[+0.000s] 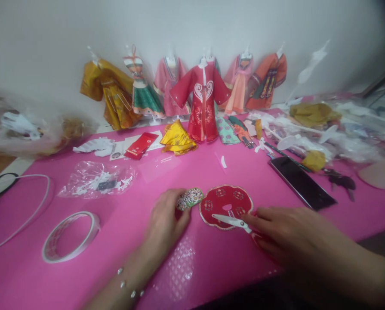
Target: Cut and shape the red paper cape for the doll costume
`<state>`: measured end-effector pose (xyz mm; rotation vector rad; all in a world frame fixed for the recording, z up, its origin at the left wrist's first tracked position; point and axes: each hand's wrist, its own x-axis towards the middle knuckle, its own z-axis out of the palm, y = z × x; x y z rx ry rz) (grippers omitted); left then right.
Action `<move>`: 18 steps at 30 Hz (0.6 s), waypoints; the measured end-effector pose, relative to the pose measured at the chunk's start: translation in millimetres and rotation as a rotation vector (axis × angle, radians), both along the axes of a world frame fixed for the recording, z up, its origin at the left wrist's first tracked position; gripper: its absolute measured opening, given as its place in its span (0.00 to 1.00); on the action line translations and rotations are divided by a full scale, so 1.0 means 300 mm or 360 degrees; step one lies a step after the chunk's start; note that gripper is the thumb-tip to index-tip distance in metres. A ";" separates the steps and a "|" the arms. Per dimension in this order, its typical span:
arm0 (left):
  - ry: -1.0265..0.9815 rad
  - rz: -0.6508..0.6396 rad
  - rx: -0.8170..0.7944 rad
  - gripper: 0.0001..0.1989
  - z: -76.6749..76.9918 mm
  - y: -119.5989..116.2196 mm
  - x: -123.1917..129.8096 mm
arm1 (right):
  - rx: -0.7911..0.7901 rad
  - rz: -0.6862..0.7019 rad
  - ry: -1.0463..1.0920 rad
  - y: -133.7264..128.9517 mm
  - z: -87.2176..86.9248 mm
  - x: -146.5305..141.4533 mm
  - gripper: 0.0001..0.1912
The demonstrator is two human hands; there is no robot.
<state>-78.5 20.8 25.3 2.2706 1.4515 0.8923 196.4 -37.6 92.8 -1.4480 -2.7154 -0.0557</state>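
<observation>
Pinched between the thumb and fingers of my left hand is a small oval speckled piece with a green edge. Just right of it, a red scalloped fabric piece with a pale beaded border and a small opening near its middle lies flat on the pink table. My right hand is closed round the handles of a pair of scissors. The blades point left and lie over the lower part of the red piece.
A tape roll lies at left, near a bag of white parts. Miniature robes, including a red one, stand along the wall. A phone, keys and plastic bags are at right; yellow cloth lies behind.
</observation>
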 end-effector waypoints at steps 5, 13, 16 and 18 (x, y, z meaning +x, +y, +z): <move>0.0190 0.0089 0.0037 0.16 0.003 0.003 -0.012 | -0.0239 0.0002 -0.0043 -0.020 -0.034 0.000 0.10; 0.0149 -0.0067 0.0116 0.15 0.023 -0.010 -0.002 | -0.0412 0.0012 0.0069 -0.034 -0.038 -0.006 0.11; 0.0055 -0.0384 0.0107 0.11 0.035 -0.018 0.009 | -0.0386 0.0013 0.0055 -0.037 -0.045 -0.004 0.11; 0.0078 -0.0578 0.0099 0.13 0.038 -0.022 0.016 | -0.0335 0.0001 0.0042 -0.040 -0.056 -0.002 0.12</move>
